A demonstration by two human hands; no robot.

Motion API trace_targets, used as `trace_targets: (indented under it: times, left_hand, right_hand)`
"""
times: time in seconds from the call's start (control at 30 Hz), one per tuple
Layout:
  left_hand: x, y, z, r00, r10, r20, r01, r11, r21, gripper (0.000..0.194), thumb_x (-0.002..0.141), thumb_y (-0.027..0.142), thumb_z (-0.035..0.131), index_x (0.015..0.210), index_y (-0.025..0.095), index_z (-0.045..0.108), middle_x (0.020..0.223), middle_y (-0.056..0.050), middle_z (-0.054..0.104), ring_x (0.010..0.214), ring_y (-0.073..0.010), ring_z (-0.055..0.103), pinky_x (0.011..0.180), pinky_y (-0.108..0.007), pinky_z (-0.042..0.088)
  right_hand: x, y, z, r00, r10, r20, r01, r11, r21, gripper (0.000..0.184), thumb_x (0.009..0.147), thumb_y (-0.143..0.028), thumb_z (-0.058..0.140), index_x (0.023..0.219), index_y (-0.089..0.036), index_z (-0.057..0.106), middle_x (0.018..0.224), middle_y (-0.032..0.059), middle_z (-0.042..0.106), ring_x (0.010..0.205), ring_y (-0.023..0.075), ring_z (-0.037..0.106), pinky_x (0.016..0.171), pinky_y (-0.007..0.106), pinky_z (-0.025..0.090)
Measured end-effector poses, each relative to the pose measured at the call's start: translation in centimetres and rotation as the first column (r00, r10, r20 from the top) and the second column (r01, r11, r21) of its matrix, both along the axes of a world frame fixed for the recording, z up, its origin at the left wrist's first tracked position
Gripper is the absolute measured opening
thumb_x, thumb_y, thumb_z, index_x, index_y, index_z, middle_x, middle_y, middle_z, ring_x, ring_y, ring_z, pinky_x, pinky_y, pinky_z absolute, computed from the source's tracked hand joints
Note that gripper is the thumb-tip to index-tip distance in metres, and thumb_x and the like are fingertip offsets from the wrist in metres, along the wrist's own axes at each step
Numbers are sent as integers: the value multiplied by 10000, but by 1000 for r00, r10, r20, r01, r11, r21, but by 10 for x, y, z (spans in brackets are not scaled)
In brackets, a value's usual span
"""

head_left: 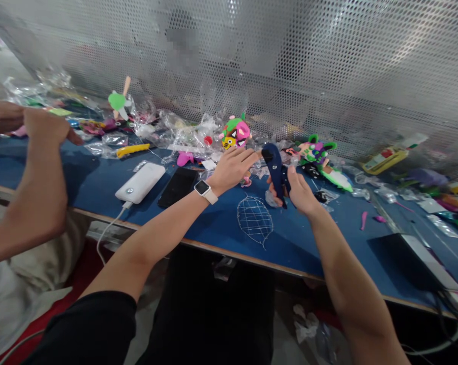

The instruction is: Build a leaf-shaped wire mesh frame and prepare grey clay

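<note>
My right hand point(299, 192) is closed around a dark blue curved tool point(276, 167) with a small round pale spot on its side; its exact kind is unclear. My left hand point(234, 167), with a watch point(202, 187) at the wrist, reaches across with fingers stretched out. Its fingertips are at the upper end of the blue tool; whether they touch it is hard to see. Flat on the blue table, just below the hands, lies a leaf-shaped wire frame point(255, 220) with crossing wires. A bit of clear plastic point(270, 198) sits by my right fingers.
Left of my hands lie a white power bank point(141, 183) with a cable, a black phone point(178, 187) and a yellow cutter point(133, 150). Colourful clay masks point(235, 133) and plastic wrappers line the perforated metal wall. A co-worker's arm point(42, 167) is at left, a black box point(415, 261) at right.
</note>
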State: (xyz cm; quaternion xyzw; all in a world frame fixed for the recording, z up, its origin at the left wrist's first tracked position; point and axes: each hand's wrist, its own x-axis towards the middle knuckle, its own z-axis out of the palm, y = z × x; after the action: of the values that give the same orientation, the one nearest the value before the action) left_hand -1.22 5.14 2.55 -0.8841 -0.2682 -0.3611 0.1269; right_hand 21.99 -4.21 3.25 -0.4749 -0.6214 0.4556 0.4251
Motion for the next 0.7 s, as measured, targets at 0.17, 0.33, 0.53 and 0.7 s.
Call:
trace_targets:
  times: [0.17, 0.33, 0.53, 0.7]
  left_hand:
    - [1, 0, 0, 1000, -8, -27, 8, 1000, 9, 424, 1138, 160, 393, 1437, 216, 688, 1172, -111, 801, 1074, -232, 744, 920, -395, 582]
    - [2, 1, -5, 1000, -8, 15, 7, 997, 78, 469, 1124, 139, 400, 1514, 265, 628, 1155, -71, 810, 1009, -211, 748, 883, -377, 585]
    - [3, 7, -7, 999, 40, 35, -43, 995, 85, 517, 1086, 94, 414, 1568, 204, 565, 1138, -109, 795, 955, -216, 739, 802, -350, 554]
    - [7, 5, -8, 999, 15, -51, -17, 999, -36, 479, 1021, 44, 437, 1442, 178, 619, 1182, -118, 786, 797, -184, 713, 613, -305, 454]
  right_hand:
    - [26, -2, 9, 985, 108, 133, -101, 993, -57, 755, 1014, -846, 377, 1160, -217, 768, 916, 135, 804, 630, 255, 723, 585, 440, 609]
    - [48, -11, 25, 896, 265, 356, -245, 964, -103, 855, 931, -956, 378, 1120, -243, 811, 874, 137, 806, 756, 298, 781, 679, 466, 661]
    - [71, 11, 16, 874, -78, 480, -35, 974, 223, 804, 1005, -880, 334, 1233, -226, 743, 1057, 163, 815, 984, 350, 776, 913, 551, 638]
    - [94, 54, -37, 413, -558, 719, 212, 827, 520, 858, 992, -811, 464, 1387, -69, 632, 1381, 340, 672, 1336, 508, 611, 1123, 733, 456]
